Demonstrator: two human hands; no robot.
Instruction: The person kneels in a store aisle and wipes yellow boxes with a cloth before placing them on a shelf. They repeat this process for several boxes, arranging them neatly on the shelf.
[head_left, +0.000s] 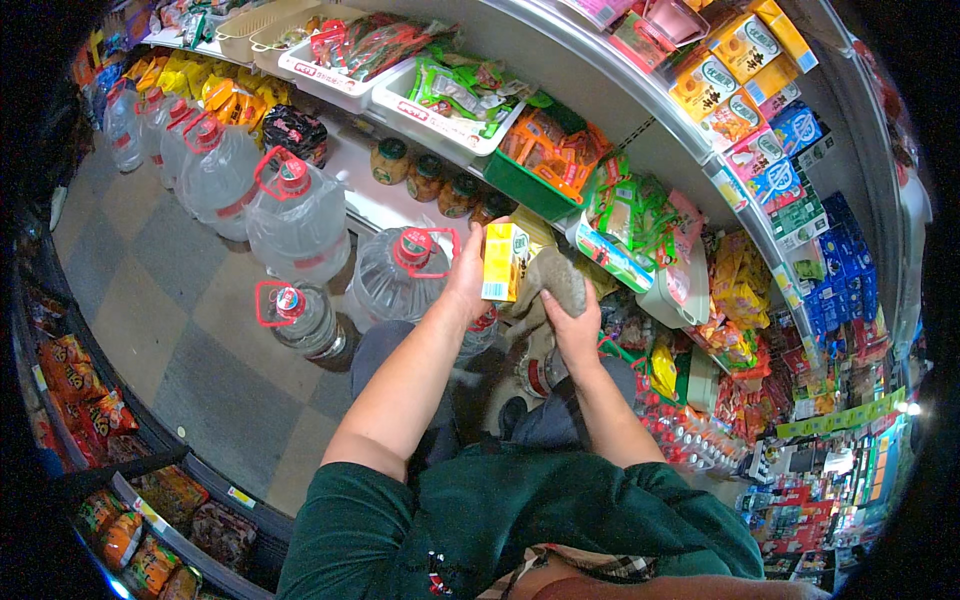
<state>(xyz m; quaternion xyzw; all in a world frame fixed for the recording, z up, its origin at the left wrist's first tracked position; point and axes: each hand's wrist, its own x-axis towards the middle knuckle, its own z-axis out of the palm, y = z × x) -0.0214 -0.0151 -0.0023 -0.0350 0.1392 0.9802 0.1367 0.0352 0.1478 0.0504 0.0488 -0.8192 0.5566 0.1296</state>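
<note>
My left hand (466, 271) grips a yellow drink carton (500, 259), with its printed front and barcode side showing. Close by on the right, my right hand (576, 321) is closed around a bunched grey-beige cloth (556, 279), thumb across its lower edge. The cloth lies right beside the carton; I cannot tell whether they touch. Below my left hand stands a large water jug (390, 281) with a red cap and handle. A smaller water bottle (304, 322) with a red handle is on the floor to its left.
Ahead runs a shelf with jars (425, 178), a white tray of snacks (457, 112) and a green bin (529, 187). More cartons (705, 86) fill the upper shelf at right. Water jugs (296, 225) line the checkered floor (210, 360). Another shelf rack (142, 502) stands at lower left.
</note>
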